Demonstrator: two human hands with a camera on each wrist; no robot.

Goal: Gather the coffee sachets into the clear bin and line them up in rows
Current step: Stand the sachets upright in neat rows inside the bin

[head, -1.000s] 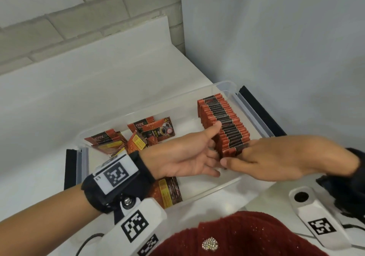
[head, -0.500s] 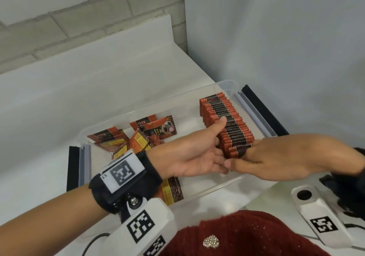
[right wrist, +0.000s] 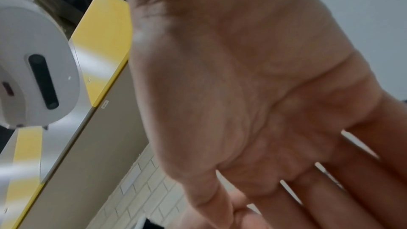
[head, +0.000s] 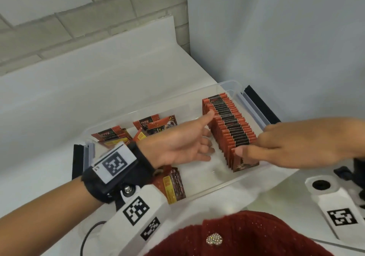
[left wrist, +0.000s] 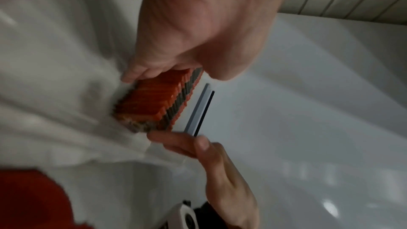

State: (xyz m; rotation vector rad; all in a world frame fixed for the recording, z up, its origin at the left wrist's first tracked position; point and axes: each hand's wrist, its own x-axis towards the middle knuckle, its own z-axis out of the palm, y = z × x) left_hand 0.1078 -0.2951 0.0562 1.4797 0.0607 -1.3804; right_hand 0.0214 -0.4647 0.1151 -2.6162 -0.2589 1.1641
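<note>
Row (head: 229, 129) is stood on edge at the bin's (head: 254, 109) right end, braced by left hand (head: 177, 143) and right hand (head: 292, 143), fingers extended flat, nothing gripped. Loose sachets (head: 156, 127) lie at the bin's left. Risk: row is toppled if a hand is lifted.

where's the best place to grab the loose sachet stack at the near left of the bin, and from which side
Probably pinch the loose sachet stack across its flat faces near the top edges, coming from above. It stands on edge, leaning against the near wall of the clear bin, so the sides are walled in. The left hand is nearest.
</note>
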